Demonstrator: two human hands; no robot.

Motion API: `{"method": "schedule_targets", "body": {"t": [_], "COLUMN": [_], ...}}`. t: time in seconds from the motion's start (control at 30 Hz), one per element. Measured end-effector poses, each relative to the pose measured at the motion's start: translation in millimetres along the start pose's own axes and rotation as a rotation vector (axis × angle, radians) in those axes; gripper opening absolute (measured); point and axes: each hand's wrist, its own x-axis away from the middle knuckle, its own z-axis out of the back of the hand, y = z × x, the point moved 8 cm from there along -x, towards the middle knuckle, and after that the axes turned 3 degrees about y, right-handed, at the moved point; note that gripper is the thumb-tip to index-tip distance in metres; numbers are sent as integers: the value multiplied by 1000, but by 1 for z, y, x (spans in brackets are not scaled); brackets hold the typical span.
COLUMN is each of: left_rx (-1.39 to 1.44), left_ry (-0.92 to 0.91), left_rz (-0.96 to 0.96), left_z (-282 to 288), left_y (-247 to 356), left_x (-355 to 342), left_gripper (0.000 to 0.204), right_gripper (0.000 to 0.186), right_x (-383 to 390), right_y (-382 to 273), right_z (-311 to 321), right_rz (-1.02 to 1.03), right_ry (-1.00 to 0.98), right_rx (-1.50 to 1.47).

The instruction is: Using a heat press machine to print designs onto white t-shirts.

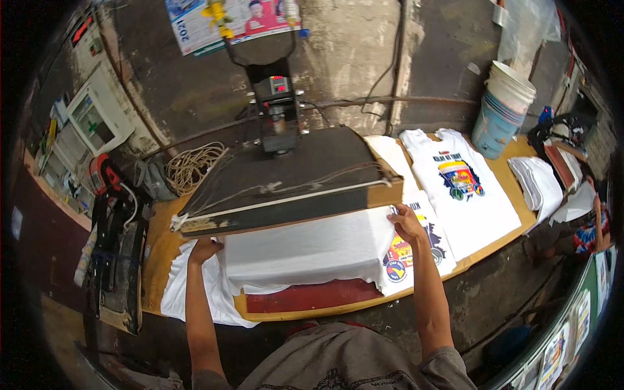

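A white T-shirt (305, 250) lies spread beneath the raised dark top plate (292, 166) of a heat press, its front hem hanging over a red lower plate (312, 297). My left hand (205, 249) is closed on the shirt's left side, just below the plate's front left corner. Over at the right side, my right hand (407, 224) pinches the shirt's other edge near the plate's front right corner; its fingertips are partly hidden. Past that hand, a printed white T-shirt (416, 250) shows a colourful design, partly covered by my forearm.
Another printed white T-shirt (461, 188) lies flat on the wooden table (500, 237). Folded white cloth (536, 182) and stacked buckets (500, 114) stand farther right. A coiled rope (192, 168) and a second press-like machine (117, 247) are at left. Another person (591, 227) is at the far right.
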Motion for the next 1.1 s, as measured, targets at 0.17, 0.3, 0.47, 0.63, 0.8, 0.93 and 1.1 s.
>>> {"method": "schedule_targets", "body": {"t": [0.17,0.3,0.47,0.63,0.8,0.93,1.1], "left_rx": [-200,-212,-93,232,239,538,1270], "left_ry": [103,294,331,464,509,191,-432], "left_rz": [-104,-163,136,261,232,209,464], "left_z": [-17,-17,-46,-83,-127,-237,-414], "left_y": [-7,-13,-49,-12,9,81,162], "left_x": [2,54,148,232,290,275,244], "left_gripper": [74,64,54,44,27,24,59], "right_gripper": [57,49,47,33,23,21,32], "right_x": [4,34,80,76,93,128,219], "right_y": [26,79,131,105,59,32,-77], "right_z": [43,83,47,78,120,97,73], "right_rz": [29,211,29,-114,-9,-132,11], "right_ry": [111,322,302,229,504,343,365], "right_rx": [296,1261,1588,1305,970,145,-114]}}
